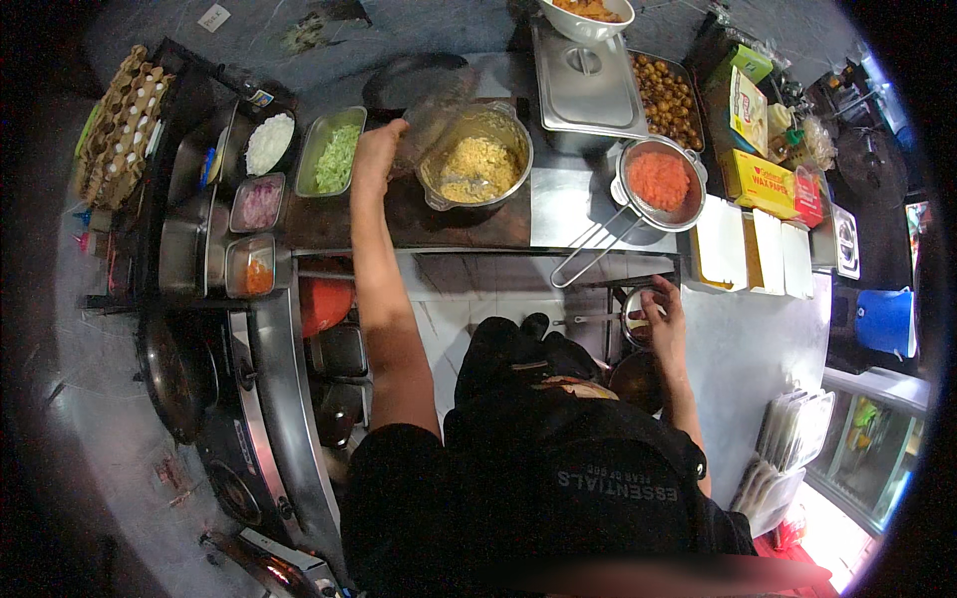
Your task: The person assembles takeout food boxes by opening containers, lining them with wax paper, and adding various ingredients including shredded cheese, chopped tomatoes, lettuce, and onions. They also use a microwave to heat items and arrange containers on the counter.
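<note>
My left hand (377,157) is closed on the edge of a see-through plastic container (436,115), which is tilted and blurred over the left rim of a metal pot (525,149). Inside the pot is a yellow, crumbly chopped food (478,164), with part of a metal utensil showing in it. A tub of chopped green vegetable (339,159) sits just left of that hand. Lower right, my right hand (662,315) hangs by the counter edge, fingers bent and apart with nothing seen in them. Below it is a small pan (634,321) on a lower level.
Right of the pot, a strainer of chopped red food (658,181) rests on a bowl. Behind it are a lidded steel pan (586,75) and a tray of small round brown food (666,95). Tubs of chopped purple onion (259,202) and orange food (258,278) stand left. Wax paper boxes (758,184) sit right.
</note>
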`<state>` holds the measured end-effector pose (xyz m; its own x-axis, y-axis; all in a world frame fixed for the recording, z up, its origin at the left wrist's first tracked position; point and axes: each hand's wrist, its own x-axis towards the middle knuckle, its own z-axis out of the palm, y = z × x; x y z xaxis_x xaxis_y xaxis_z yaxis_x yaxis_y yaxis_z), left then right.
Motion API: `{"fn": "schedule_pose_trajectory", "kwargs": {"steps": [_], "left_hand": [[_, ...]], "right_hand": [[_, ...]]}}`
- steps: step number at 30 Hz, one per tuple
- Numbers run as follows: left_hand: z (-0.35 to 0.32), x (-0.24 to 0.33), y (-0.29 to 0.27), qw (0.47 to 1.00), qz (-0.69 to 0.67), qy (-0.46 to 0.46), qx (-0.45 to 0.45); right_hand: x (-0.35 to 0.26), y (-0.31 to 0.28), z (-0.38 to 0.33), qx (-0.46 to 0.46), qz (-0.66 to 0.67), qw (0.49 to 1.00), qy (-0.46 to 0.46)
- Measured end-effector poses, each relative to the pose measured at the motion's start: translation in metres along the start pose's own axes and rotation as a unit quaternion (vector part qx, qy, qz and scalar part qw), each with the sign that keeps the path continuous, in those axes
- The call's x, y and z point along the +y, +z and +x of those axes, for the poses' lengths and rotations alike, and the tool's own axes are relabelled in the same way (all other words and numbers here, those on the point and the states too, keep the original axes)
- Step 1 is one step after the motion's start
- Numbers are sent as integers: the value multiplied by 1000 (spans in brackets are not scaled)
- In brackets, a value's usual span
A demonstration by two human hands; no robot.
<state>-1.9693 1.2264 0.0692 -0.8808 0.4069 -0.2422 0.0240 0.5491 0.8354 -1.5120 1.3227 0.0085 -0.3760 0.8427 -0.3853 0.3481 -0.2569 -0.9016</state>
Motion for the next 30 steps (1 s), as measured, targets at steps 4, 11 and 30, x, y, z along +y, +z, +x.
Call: {"fn": "schedule_pose_trajectory", "kwargs": {"steps": [4,11,30], "left_hand": [[8,-12,-5,995,-93,-16,-28],[-24,-1,8,996,-82,14,10],[-20,2,58,950,305,62,9]], "right_hand": [[7,-11,1,0,-14,1000,0],[9,-12,6,-21,-57,997,-38],[9,-26,-11,-96,-39,994,-40]]}}
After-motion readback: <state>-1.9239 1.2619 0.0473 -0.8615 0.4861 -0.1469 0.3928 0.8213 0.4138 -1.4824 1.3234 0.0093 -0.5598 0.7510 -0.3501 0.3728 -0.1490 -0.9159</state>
